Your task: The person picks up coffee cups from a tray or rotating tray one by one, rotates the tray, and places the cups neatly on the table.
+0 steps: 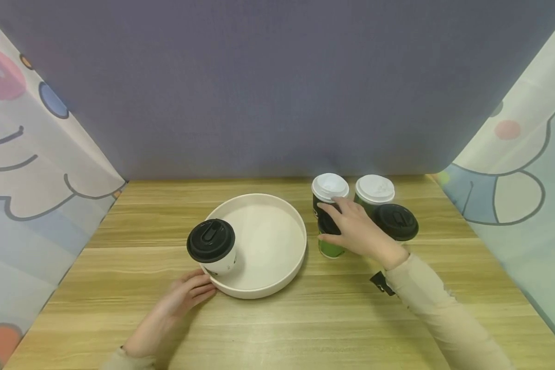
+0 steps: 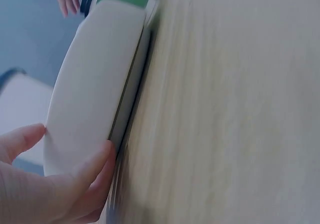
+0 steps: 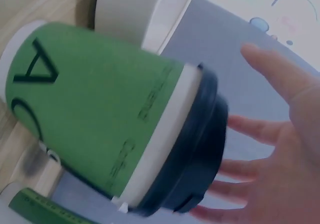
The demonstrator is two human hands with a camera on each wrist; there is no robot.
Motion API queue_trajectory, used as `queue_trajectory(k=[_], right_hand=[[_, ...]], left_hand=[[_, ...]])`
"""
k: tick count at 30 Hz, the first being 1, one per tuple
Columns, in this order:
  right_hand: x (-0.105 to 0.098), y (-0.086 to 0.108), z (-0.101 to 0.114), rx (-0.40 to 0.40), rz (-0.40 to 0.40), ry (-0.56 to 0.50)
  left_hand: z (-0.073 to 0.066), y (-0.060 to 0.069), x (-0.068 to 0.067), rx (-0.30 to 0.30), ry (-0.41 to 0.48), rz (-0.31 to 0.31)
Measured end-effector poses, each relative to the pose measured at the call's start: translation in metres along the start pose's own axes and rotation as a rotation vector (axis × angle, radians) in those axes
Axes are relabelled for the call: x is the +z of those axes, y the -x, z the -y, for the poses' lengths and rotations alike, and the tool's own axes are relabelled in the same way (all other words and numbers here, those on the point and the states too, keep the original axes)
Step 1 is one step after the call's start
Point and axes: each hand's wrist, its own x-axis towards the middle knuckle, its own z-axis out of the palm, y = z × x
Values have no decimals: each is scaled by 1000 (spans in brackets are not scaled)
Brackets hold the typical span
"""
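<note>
My left hand (image 1: 188, 294) holds the near-left edge of a round cream tray (image 1: 270, 246); in the left wrist view its thumb is at the rim and the fingers (image 2: 100, 171) lie along the lower side. A white paper cup with a black lid (image 1: 211, 240) stands inside the tray at the left. Right of the tray, my right hand (image 1: 353, 226) reaches over a green paper cup (image 1: 330, 250). The right wrist view shows that cup's black lid (image 3: 195, 149) close to spread fingers, with the thumb (image 3: 272, 66) held away from it.
Behind the green cup are two cups with white lids (image 1: 330, 186) (image 1: 374, 188). Another black-lidded cup (image 1: 396, 222) is beside my right forearm. A small black object (image 1: 382, 283) lies near the sleeve. A grey panel (image 1: 277, 92) closes off the wooden table's (image 1: 259, 339) back.
</note>
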Motion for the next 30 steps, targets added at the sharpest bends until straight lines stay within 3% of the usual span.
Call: queue_trajectory(k=[6, 11, 15, 30], right_hand=[[6, -1, 18, -170, -154, 15], [16, 0, 35, -279, -195, -4], [24, 1, 49, -332, -173, -30], [55, 6, 85, -394, 54, -31]], left_hand=[[-10, -7, -20, 20, -16, 23], [-17, -17, -30, 38, -4, 41], [-23, -24, -37, 47, 37, 29], [-44, -47, -53, 90, 80, 15]])
